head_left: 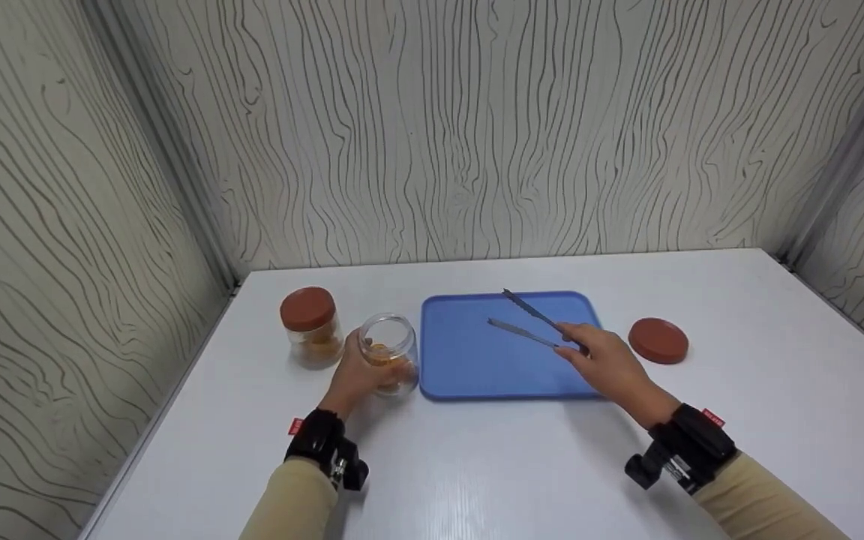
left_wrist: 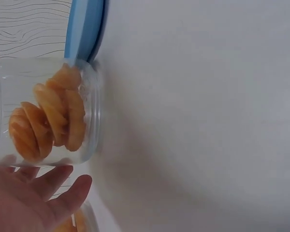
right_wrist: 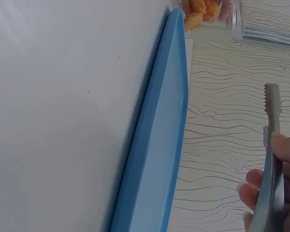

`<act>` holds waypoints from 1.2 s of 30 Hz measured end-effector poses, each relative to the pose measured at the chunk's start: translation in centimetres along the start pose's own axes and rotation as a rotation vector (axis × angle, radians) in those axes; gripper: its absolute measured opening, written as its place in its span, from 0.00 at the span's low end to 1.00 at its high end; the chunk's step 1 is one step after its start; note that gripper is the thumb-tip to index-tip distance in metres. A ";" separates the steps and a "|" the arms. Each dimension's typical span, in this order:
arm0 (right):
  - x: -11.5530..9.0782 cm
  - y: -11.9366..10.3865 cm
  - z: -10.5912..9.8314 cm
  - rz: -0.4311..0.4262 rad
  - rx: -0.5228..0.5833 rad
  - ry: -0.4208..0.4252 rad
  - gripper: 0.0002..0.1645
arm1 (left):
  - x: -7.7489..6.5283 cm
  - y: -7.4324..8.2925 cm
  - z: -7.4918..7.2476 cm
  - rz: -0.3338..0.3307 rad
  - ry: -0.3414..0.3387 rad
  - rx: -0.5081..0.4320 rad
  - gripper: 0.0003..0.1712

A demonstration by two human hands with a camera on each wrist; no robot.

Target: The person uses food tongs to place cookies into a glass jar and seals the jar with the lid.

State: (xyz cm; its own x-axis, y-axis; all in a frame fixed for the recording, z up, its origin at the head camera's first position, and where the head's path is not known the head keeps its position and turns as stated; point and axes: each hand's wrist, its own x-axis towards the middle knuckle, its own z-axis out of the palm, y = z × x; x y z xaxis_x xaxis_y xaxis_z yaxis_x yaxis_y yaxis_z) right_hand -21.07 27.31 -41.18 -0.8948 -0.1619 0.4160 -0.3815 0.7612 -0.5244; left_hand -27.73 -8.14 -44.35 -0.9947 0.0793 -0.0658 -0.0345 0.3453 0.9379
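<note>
My left hand [head_left: 353,379] grips a clear, lidless jar [head_left: 409,375] by its side, just left of the blue tray. Inside the jar lie several orange-brown, ridged twisted pieces [left_wrist: 50,113] that look like small pastries. Thumb and fingers sit on opposite sides of the jar in the left wrist view. A pair of metal tongs [right_wrist: 273,169] with toothed ends is held between the thumb and fingers of my right hand [head_left: 610,364]. The tongs' tips are apart, with nothing between them, above the blue tray [head_left: 492,367].
A second clear jar [head_left: 316,349] with a reddish-brown lid [head_left: 308,308] stands left of my left hand, similar pieces inside. Another reddish-brown lid [head_left: 658,340] lies on the white table [head_left: 492,465] right of the tray. Wood-grain panels [head_left: 462,135] enclose the back and sides.
</note>
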 end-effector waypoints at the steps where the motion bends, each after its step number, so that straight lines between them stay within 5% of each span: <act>1: -0.1 0.2 -0.1 0.006 -0.008 -0.001 0.21 | 0.0 0.0 0.1 0.001 0.007 0.001 0.57; 11: -0.7 1.2 -0.9 0.041 -0.036 -0.010 0.22 | 0.4 -0.2 0.1 0.007 0.049 0.002 0.56; 27: -2.4 2.9 -2.2 0.065 -0.052 -0.010 0.22 | 0.3 0.2 -0.1 0.003 0.021 0.006 0.60; 36: -3.3 4.3 -2.8 0.125 -0.050 -0.162 0.22 | 0.2 0.2 0.1 0.015 0.027 -0.002 0.59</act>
State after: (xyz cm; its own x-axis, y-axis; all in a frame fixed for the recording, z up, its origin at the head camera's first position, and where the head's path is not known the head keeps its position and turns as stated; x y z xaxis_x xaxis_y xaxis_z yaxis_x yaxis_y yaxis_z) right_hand -19.06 32.89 -42.71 -0.9615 -0.1601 0.2232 -0.2570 0.8113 -0.5252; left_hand -27.96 -7.98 -44.17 -0.9973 0.0595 -0.0422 -0.0193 0.3424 0.9394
